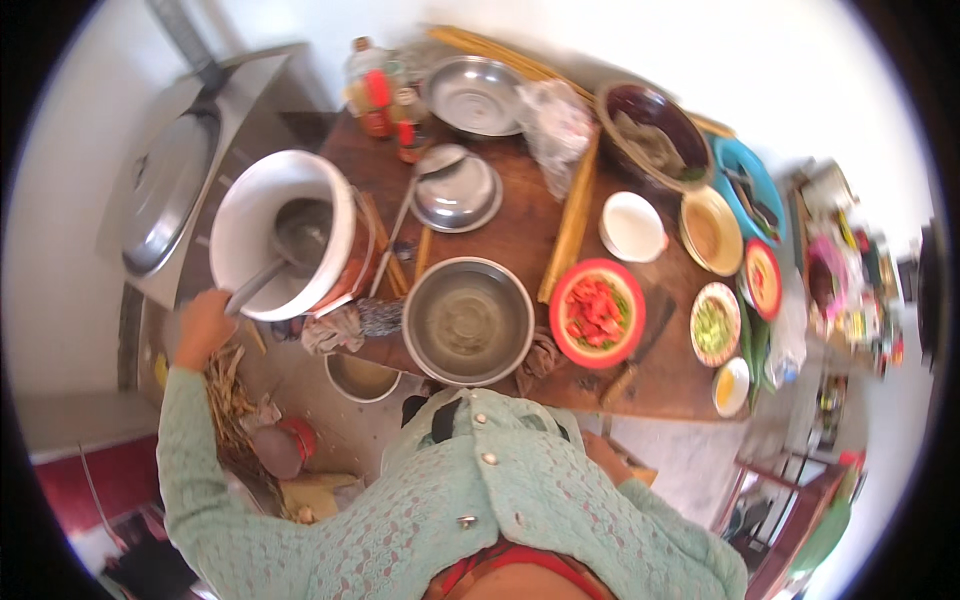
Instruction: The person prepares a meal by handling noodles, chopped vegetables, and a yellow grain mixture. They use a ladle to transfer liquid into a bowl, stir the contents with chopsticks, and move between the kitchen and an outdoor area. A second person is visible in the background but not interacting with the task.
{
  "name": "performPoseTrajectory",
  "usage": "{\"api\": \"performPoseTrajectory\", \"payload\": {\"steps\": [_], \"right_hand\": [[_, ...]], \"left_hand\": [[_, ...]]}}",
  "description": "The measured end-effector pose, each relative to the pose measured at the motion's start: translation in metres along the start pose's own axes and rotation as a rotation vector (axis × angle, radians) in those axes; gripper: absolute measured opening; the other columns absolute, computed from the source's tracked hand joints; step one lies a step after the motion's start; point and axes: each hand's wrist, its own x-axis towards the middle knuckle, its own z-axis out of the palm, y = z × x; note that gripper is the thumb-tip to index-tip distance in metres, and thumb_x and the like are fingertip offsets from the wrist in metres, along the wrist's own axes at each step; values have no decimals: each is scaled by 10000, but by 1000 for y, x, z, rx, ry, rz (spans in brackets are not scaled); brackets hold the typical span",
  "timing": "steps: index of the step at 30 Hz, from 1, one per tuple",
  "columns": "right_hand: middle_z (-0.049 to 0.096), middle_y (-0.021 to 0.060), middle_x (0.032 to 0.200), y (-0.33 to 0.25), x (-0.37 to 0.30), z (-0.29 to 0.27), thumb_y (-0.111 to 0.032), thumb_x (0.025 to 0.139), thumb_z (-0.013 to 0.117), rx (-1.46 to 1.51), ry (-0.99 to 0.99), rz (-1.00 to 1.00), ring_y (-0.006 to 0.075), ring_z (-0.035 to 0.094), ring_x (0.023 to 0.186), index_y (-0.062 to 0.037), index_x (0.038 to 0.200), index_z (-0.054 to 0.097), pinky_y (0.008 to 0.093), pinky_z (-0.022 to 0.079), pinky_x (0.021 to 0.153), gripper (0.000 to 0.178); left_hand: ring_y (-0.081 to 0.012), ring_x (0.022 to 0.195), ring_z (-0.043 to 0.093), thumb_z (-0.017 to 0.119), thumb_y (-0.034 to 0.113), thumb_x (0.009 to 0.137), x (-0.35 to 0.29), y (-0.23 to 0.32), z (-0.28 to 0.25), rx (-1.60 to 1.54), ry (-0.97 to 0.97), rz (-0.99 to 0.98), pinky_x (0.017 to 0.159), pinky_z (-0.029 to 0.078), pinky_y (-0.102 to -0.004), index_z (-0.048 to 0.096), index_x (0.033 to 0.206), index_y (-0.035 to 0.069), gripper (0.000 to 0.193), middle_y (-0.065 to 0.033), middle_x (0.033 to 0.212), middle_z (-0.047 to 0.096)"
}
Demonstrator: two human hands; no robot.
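My left hand (pixel 203 328) is closed around the handle of a metal ladle (pixel 258 283). The ladle's bowl lies inside a white bucket (pixel 232 225) at the left of the table. Right of the bucket, at the table's front edge, stands a steel basin (pixel 412 345) with some cloudy liquid in it. My right hand (pixel 603 458) hangs low by my body, below the table edge, and seems to hold nothing clearly visible; its fingers are partly hidden.
On the wooden table (pixel 480 228) are a red-rimmed plate (pixel 559 338) of chopped red pieces, a knife (pixel 622 383), a white bowl (pixel 632 228) and a large dark bowl (pixel 690 130). Bottles (pixel 375 95) stand at the back. Another basin (pixel 365 380) sits below the edge.
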Motion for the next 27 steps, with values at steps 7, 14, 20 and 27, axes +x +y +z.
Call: {"api": "performPoseTrajectory", "payload": {"steps": [7,14,20,27], "right_hand": [[604,116,760,-64,-13,-19,-112,841,486,327,30,216,191,582,672,-64,1025,581,317,461,589,212],[579,76,678,-90,-22,-37,-115,847,479,262,7,73,145,556,572,-31,975,583,299,462,481,185],[625,99,772,-129,-20,-58,-123,834,522,162,-32,37,167,598,658,-17,965,599,304,494,570,186],[655,159,873,-123,2,-60,-155,837,548,16,-42,-192,232,631,794,-14,953,619,339,483,714,196]], "left_hand": [[-64,444,423,570,-3,639,-9,33,-45,-880,-363,-315,386,289,-219,598,923,-15,285,2,559,471],[-61,454,438,592,14,682,-35,39,-76,-1109,-348,-398,396,300,-202,556,1115,-47,438,-25,597,514],[-61,441,429,623,8,681,-68,44,-80,-1140,-210,-454,385,294,-199,508,1198,-56,533,-26,602,526],[-54,460,437,640,28,676,-107,59,-67,-1277,-61,-496,397,311,-190,519,1184,-38,527,-19,637,542]]}}
